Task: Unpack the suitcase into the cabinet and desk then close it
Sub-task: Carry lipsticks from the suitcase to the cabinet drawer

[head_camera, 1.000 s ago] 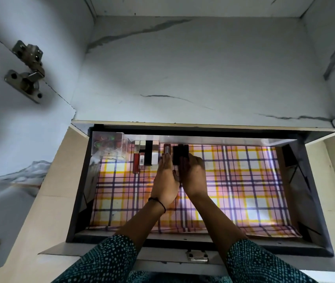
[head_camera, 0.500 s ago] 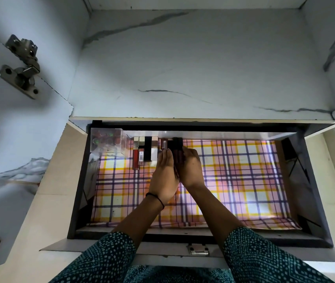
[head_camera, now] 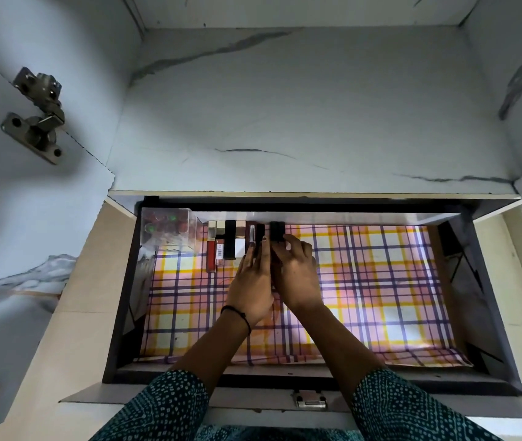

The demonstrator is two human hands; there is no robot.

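Note:
An open drawer [head_camera: 488,313] lined with a plaid sheet [head_camera: 380,297] fills the lower view. Along its back edge stands a row of cosmetic tubes [head_camera: 224,243], red, silver, black and white. My left hand [head_camera: 250,288] rests its fingers on a slim dark tube [head_camera: 259,232] at the row's right end. My right hand [head_camera: 294,268] grips a small black case [head_camera: 277,231] just right of that tube, upright against the back wall. Both hands touch each other in the drawer's middle.
A clear plastic box [head_camera: 167,229] with small coloured items sits in the back left corner. A marble-patterned shelf [head_camera: 285,116] lies above the drawer. A metal hinge [head_camera: 35,113] is on the left wall. A latch [head_camera: 310,402] sits on the drawer's front edge.
Both hands have pushed the black case back toward the drawer's rear wall, close beside the row of tubes. The view has shifted slightly.

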